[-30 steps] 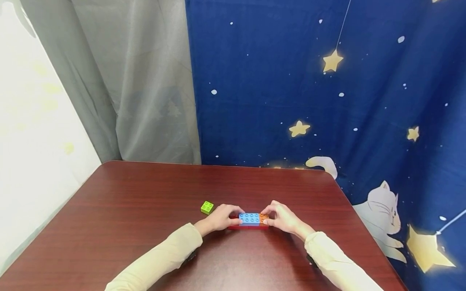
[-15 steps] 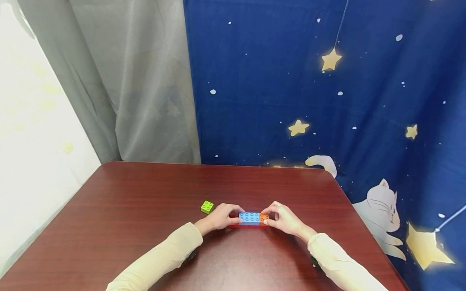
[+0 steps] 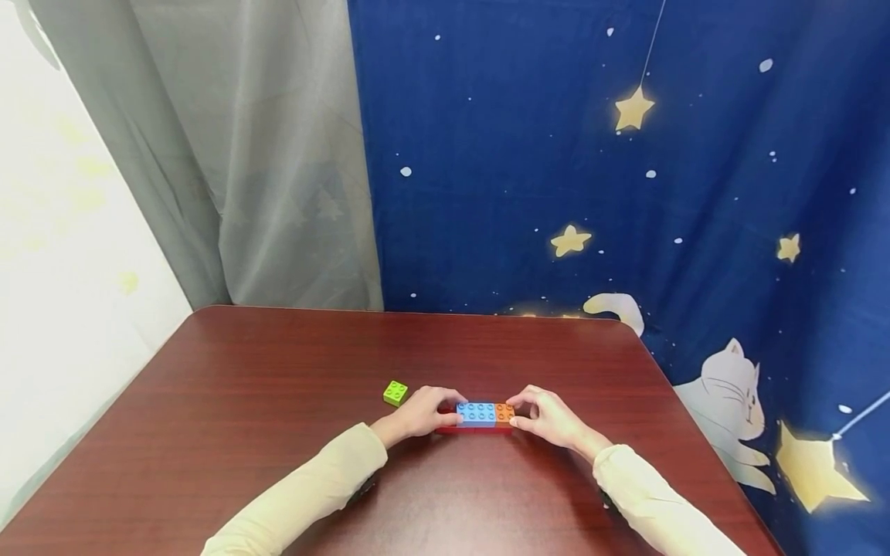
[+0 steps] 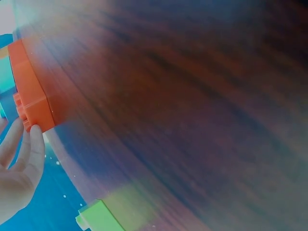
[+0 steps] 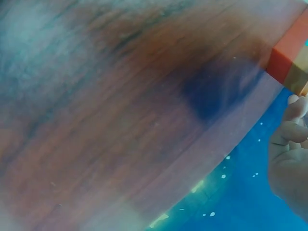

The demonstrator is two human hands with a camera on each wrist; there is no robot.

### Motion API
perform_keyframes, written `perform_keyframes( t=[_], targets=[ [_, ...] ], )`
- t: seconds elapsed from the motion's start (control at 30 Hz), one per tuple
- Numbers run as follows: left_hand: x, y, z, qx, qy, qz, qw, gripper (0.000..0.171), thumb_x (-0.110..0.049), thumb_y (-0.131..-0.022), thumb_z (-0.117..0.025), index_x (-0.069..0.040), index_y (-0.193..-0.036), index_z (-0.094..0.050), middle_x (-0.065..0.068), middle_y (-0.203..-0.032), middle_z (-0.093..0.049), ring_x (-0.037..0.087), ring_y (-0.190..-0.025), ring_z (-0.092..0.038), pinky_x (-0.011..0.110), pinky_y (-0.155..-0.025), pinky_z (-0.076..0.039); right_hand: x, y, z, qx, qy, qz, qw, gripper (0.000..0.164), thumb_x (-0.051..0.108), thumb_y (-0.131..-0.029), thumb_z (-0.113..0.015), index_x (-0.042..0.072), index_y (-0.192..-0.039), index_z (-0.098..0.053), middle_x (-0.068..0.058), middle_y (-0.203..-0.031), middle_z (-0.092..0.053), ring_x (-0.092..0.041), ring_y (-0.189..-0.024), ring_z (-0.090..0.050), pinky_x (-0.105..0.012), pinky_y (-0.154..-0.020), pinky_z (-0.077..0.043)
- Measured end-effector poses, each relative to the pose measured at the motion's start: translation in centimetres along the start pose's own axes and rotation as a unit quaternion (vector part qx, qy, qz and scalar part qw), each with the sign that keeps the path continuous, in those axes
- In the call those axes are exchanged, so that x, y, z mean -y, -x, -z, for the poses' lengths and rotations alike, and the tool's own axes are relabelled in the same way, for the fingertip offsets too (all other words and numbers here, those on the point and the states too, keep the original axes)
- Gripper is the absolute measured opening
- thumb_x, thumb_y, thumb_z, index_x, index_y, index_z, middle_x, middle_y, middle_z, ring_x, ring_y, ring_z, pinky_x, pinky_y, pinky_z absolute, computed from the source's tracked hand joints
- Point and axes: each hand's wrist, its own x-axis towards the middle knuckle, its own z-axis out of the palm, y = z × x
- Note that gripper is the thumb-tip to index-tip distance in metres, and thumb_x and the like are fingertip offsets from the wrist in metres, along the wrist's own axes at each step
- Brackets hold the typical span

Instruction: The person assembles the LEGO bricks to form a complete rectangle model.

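Observation:
A light-blue toy building brick (image 3: 476,415) and a small orange brick (image 3: 504,414) sit end to end on a long red base of bricks (image 3: 480,430). My left hand (image 3: 420,411) pinches the blue brick's left end between thumb and fingers. In the left wrist view, its other fingers lie by the studded end of the red brick (image 4: 31,86). My right hand (image 3: 552,418) has its bent fingertips right at the orange brick's outer end, all the orange studs showing beside them. The right wrist view catches a fingertip (image 5: 293,99) close to that orange brick.
A lime-green square brick (image 3: 395,393) lies on the dark red-brown table (image 3: 278,371), just left of and beyond my left hand. Behind the table's far edge hang a grey curtain (image 3: 299,193) and a blue starry curtain (image 3: 487,154).
My right hand has slid a little to the right, off the top of the orange brick to its outer end, uncovering its studs. The left hand and the bricks keep their places.

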Motion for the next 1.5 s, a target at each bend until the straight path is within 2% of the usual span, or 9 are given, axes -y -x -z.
perform_keyframes(
  t=[0.27,0.57,0.73,0.97,1.2,1.5],
  targets=[
    [-0.2,0.0,0.2,-0.004,-0.004,-0.001,1.0000,0.028,-0.024,-0.080,-0.065,-0.011,-0.105,-0.063,-0.001,-0.094,-0.062,0.014,-0.083,-0.054,0.028,-0.077,-0.043,-0.1,0.0,-0.1,-0.014,-0.005,0.022,1.000,0.028,0.013,-0.072,-0.073,0.008,-0.097,-0.064,0.000,-0.081,-0.055,-0.007,-0.054,-0.042,-0.021,-0.049,-0.038],
    [-0.1,0.0,-0.1,0.003,-0.005,0.005,1.0000,0.028,-0.025,-0.080,-0.065,-0.012,-0.105,-0.063,-0.003,-0.093,-0.061,0.013,-0.083,-0.054,0.028,-0.077,-0.043,0.6,-0.5,0.0,0.004,0.046,0.003,0.999,0.029,0.022,-0.070,-0.075,0.015,-0.096,-0.065,0.009,-0.089,-0.051,-0.007,-0.058,-0.043,-0.020,-0.052,-0.038],
    [-0.1,-0.2,-0.1,0.000,-0.008,0.001,1.0000,0.028,-0.025,-0.080,-0.065,-0.011,-0.104,-0.063,-0.003,-0.091,-0.061,0.012,-0.080,-0.054,0.027,-0.076,-0.043,1.4,-1.1,-0.6,0.006,0.032,0.011,0.999,0.026,0.025,-0.072,-0.074,0.016,-0.096,-0.066,0.007,-0.088,-0.052,-0.011,-0.063,-0.045,-0.022,-0.054,-0.038],
    [-0.3,-0.3,0.0,-0.002,-0.013,-0.005,0.9999,0.028,-0.025,-0.080,-0.065,-0.011,-0.104,-0.063,-0.004,-0.090,-0.061,0.010,-0.079,-0.053,0.026,-0.075,-0.043,1.4,-1.2,-1.2,0.003,0.029,-0.014,0.999,0.022,0.021,-0.073,-0.073,0.017,-0.094,-0.066,0.009,-0.086,-0.051,-0.011,-0.062,-0.045,-0.022,-0.053,-0.038],
    [-0.2,-0.2,0.0,0.001,-0.015,-0.003,0.9999,0.029,-0.026,-0.080,-0.065,-0.011,-0.105,-0.063,-0.004,-0.089,-0.061,0.011,-0.079,-0.053,0.026,-0.074,-0.042,1.6,-1.3,-1.1,0.009,0.037,-0.007,0.999,0.022,0.022,-0.073,-0.072,0.017,-0.094,-0.066,0.008,-0.087,-0.051,-0.011,-0.063,-0.045,-0.022,-0.053,-0.038],
    [-0.3,0.4,0.1,0.003,-0.036,0.003,0.9994,0.040,-0.029,-0.080,-0.064,-0.010,-0.114,-0.058,-0.001,-0.102,-0.059,0.013,-0.087,-0.053,0.030,-0.080,-0.041,1.7,-1.3,-1.3,0.004,0.005,0.004,1.000,0.023,0.018,-0.073,-0.073,0.012,-0.094,-0.066,0.004,-0.086,-0.051,-0.013,-0.061,-0.045,-0.022,-0.053,-0.038]
  ],
)
